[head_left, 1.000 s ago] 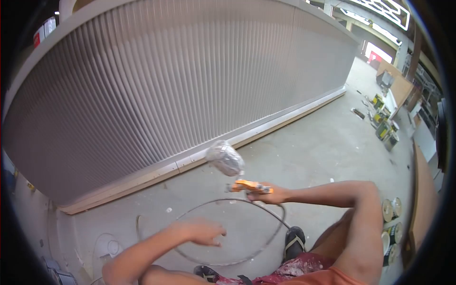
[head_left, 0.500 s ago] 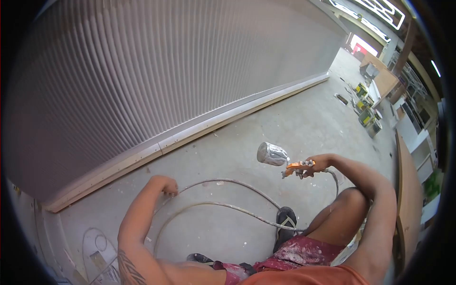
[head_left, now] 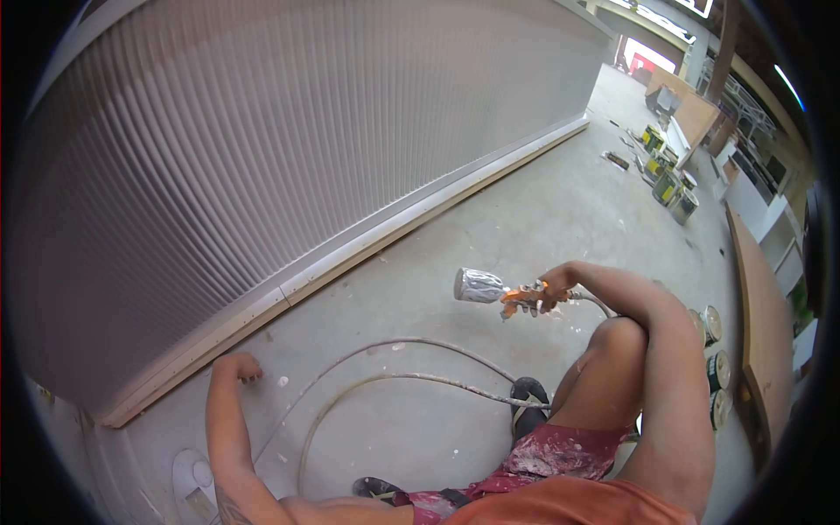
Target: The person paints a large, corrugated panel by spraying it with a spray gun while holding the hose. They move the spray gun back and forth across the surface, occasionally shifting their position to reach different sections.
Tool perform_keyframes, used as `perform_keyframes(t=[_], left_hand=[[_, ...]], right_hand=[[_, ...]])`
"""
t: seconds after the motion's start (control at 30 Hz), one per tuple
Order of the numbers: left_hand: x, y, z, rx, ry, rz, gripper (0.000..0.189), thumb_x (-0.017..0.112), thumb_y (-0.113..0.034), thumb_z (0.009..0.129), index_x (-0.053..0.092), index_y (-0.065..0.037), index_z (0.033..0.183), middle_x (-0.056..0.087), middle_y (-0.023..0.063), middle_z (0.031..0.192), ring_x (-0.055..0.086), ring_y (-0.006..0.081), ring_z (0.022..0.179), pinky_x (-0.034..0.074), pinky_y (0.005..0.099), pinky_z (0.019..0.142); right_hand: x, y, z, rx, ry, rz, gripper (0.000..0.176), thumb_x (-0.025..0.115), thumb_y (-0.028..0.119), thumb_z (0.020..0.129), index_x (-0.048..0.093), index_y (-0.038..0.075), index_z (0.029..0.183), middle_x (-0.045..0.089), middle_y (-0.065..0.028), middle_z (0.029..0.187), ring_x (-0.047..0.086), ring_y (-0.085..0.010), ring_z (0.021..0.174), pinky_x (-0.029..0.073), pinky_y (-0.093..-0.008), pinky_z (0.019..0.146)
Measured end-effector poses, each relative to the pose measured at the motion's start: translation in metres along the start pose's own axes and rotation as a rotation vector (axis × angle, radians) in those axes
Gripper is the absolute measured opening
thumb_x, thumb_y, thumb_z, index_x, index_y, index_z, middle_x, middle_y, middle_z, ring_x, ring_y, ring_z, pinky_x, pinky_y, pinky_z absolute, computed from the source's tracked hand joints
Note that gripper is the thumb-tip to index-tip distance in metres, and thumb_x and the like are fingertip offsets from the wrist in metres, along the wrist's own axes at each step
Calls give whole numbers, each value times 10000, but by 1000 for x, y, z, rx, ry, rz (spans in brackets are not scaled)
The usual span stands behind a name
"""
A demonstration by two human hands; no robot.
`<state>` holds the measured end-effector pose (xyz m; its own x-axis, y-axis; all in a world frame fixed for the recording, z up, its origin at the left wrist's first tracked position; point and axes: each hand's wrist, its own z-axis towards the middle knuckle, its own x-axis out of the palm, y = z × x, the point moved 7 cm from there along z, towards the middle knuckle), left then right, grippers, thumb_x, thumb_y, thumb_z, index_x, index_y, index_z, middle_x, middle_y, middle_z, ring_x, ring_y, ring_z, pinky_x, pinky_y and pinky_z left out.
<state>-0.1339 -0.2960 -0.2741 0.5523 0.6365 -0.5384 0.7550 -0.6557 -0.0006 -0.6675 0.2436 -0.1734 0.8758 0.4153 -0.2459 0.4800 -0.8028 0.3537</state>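
My right hand (head_left: pixel 555 287) grips an orange-handled spray gun (head_left: pixel 518 301), fingers wrapped round its handle. A silvery, paint-smeared cup (head_left: pixel 479 285) is fixed to the gun and points left. From the gun's rear a hose (head_left: pixel 595 302) runs back by my right knee. At left, my left hand (head_left: pixel 238 366) hovers over the floor near the panel's base, fingers curled in with nothing visible in them. Ahead stands a large ribbed grey panel (head_left: pixel 315 131), its lower edge resting on a wooden strip (head_left: pixel 284 296).
The long hose (head_left: pixel 420 339) loops over the concrete floor by my sandalled foot (head_left: pixel 528 407). Several paint cans (head_left: pixel 667 185) stand at the far right, and more cans (head_left: pixel 717 372) sit beside my right arm. A brown board (head_left: pixel 759 341) leans at the right edge.
My left hand has moved left and slightly down, away from the hose. The spray gun in my right hand has shifted a little left and up. The view has turned slightly, showing cans at right.
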Motion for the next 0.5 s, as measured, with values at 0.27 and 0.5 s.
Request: perform_keyframes(t=[0.27, 0.5], left_hand=[[-8, 34, -14, -89, -56, -139, 358, 624, -337, 898, 746, -105, 1142, 741, 74, 1120, 706, 208, 922, 548, 368, 844], [-13, 32, -28, -94, -75, -180, 343, 607, -318, 913, 742, -100, 1140, 744, 65, 1103, 709, 202, 889, 549, 364, 836]], right_hand=[[2, 18, 20, -20, 70, -84, 418, 759, 121, 887, 619, 92, 1280, 651, -58, 1218, 615, -187, 1069, 532, -361, 871], [3, 12, 37, -29, 162, -154, 524, 775, 164, 891, 551, 119, 1363, 683, 10, 1133, 623, -152, 954, 529, -340, 822]])
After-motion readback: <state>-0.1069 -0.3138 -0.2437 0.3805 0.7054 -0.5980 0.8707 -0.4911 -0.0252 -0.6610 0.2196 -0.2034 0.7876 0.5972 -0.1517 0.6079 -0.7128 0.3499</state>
